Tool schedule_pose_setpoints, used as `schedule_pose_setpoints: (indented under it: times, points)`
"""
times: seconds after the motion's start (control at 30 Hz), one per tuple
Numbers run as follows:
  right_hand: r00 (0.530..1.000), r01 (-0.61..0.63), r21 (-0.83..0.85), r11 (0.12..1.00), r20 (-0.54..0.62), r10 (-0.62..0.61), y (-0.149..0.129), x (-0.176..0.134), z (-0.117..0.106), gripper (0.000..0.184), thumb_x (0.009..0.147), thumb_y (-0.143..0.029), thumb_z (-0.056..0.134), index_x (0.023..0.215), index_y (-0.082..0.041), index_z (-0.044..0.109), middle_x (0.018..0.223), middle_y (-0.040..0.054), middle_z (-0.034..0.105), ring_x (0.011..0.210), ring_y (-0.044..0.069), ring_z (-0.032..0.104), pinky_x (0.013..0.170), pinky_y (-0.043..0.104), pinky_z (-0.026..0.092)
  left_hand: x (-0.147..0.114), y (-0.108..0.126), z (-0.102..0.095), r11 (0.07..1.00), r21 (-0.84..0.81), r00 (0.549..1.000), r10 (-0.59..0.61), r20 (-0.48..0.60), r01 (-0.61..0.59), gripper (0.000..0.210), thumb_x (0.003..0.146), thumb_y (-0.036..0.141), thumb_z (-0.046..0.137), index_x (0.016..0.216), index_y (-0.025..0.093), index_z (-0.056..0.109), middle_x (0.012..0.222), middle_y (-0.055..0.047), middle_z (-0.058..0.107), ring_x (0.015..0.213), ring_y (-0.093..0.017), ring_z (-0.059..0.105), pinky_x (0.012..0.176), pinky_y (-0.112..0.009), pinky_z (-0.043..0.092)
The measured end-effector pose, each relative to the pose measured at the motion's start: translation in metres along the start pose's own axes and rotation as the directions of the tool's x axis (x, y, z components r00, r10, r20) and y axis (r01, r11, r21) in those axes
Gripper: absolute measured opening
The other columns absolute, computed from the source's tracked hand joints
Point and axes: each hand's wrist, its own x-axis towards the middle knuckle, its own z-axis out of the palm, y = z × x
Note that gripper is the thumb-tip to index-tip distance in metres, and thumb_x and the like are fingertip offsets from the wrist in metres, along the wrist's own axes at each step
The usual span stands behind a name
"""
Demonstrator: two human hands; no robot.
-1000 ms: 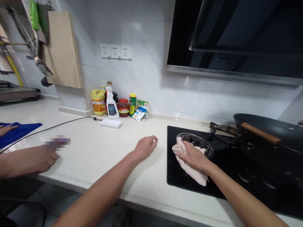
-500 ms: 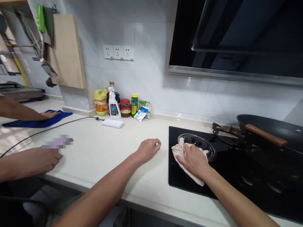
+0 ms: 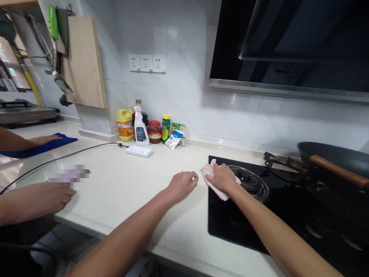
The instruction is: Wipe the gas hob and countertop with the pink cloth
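Note:
A pale pink cloth (image 3: 215, 185) lies bunched at the left edge of the black glass cooktop (image 3: 230, 223), partly over the counter. My right hand (image 3: 223, 177) presses down on it, fingers bent into the fabric. To the right of the cloth is a round burner (image 3: 250, 182), its left side covered by hand and cloth. Resting on the white counter (image 3: 121, 192) just left of the cooktop, my left hand (image 3: 183, 186) is loosely curled, thumb and forefinger forming a small loop with nothing visible in it.
A wok (image 3: 334, 154) with a wooden handle stands on the cooktop's right. Bottles and jars, including a white spray bottle (image 3: 140, 129), line the wall behind a white box (image 3: 139, 151) with a black cable. At left, another person's hand (image 3: 43, 140) rests on a blue cloth (image 3: 62, 142).
My right hand has slid the pink cloth leftward and slightly back, off the burner's middle to the cooktop's edge. My left hand stays put. The other person's blue cloth has shifted left.

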Motion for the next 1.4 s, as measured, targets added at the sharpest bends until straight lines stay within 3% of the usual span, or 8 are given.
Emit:
schedule_pose_setpoints:
  times: [0.33,0.43,0.57,0.63,0.8,1.07,1.23,1.4]
  points:
    - [0.990,-0.131,0.046,0.990,0.050,0.129,0.017,0.083,0.016,0.079,0.085,-0.074,0.045,0.144,-0.023,0.046,0.134,0.0199,0.052,0.128,0.039,0.047,0.106,0.049,0.031,0.001,-0.007,-0.006,0.996,0.082,0.998,0.026,-0.061,-0.021,0.027,0.096,0.024,0.047,0.104,0.024,0.072,0.107,-0.002,0.077,0.097,-0.020,0.070,0.085,-0.030,0.048]
    - [0.986,-0.159,0.078,0.984,0.062,0.155,0.022,0.101,0.025,0.081,0.086,-0.075,0.041,0.151,-0.027,0.038,0.147,0.0190,0.042,0.137,0.041,0.038,0.111,0.054,0.023,0.002,-0.008,-0.005,0.994,0.108,0.998,0.036,-0.059,-0.030,0.026,0.097,0.023,0.047,0.103,0.024,0.072,0.105,-0.002,0.077,0.096,-0.020,0.070,0.085,-0.030,0.049]
    - [0.976,-0.200,0.137,0.970,0.111,0.185,0.027,0.108,0.032,0.087,0.085,-0.079,0.039,0.157,-0.032,0.026,0.165,0.0162,0.014,0.147,0.047,0.018,0.112,0.064,0.014,0.002,-0.008,-0.005,0.992,0.119,0.998,0.046,-0.046,-0.040,0.027,0.097,0.022,0.046,0.103,0.023,0.072,0.105,-0.002,0.077,0.095,-0.020,0.070,0.083,-0.030,0.049]
    - [0.977,-0.188,0.149,0.971,0.127,0.170,0.026,0.103,0.031,0.087,0.086,-0.079,0.039,0.157,-0.032,0.025,0.165,0.0156,0.016,0.147,0.047,0.019,0.112,0.065,0.015,0.003,-0.009,-0.005,0.992,0.116,0.998,0.045,-0.046,-0.039,0.027,0.097,0.023,0.045,0.103,0.024,0.072,0.106,-0.002,0.077,0.096,-0.020,0.070,0.084,-0.030,0.049]
    - [0.993,0.040,0.154,0.987,0.105,-0.057,0.013,0.060,0.025,0.084,0.088,-0.071,0.044,0.157,-0.025,0.027,0.155,0.0166,0.040,0.140,0.039,0.039,0.112,0.053,0.027,0.004,-0.010,-0.004,0.993,0.119,0.999,0.004,-0.043,0.001,0.028,0.097,0.026,0.046,0.105,0.025,0.073,0.107,-0.003,0.077,0.097,-0.021,0.069,0.084,-0.030,0.049]
    - [0.919,0.365,0.271,0.891,0.047,-0.391,0.014,-0.065,0.008,0.078,0.093,-0.065,0.043,0.155,-0.019,0.033,0.159,0.0138,0.036,0.147,0.033,0.029,0.119,0.048,0.022,0.006,-0.015,0.000,0.994,0.108,0.999,-0.017,-0.042,0.022,0.028,0.094,0.026,0.046,0.103,0.026,0.073,0.104,-0.004,0.077,0.095,-0.022,0.069,0.082,-0.030,0.048]
    - [0.921,0.337,0.361,0.869,0.067,-0.385,0.039,-0.136,-0.007,0.070,0.096,-0.062,0.042,0.152,-0.021,0.038,0.159,0.0119,0.036,0.147,0.029,0.029,0.121,0.046,0.022,0.005,-0.014,-0.002,0.994,0.106,0.999,-0.032,-0.021,0.034,0.030,0.093,0.026,0.045,0.101,0.025,0.074,0.097,-0.005,0.078,0.090,-0.022,0.069,0.079,-0.030,0.047]
    - [0.949,0.239,0.423,0.874,0.089,-0.302,0.071,-0.176,-0.020,0.055,0.099,-0.054,0.037,0.148,-0.029,0.040,0.155,0.0084,0.037,0.142,0.026,0.037,0.119,0.045,0.028,0.003,-0.011,-0.005,0.995,0.094,1.000,-0.021,0.001,0.021,0.032,0.093,0.026,0.043,0.102,0.024,0.073,0.098,-0.005,0.077,0.091,-0.023,0.068,0.079,-0.031,0.047]
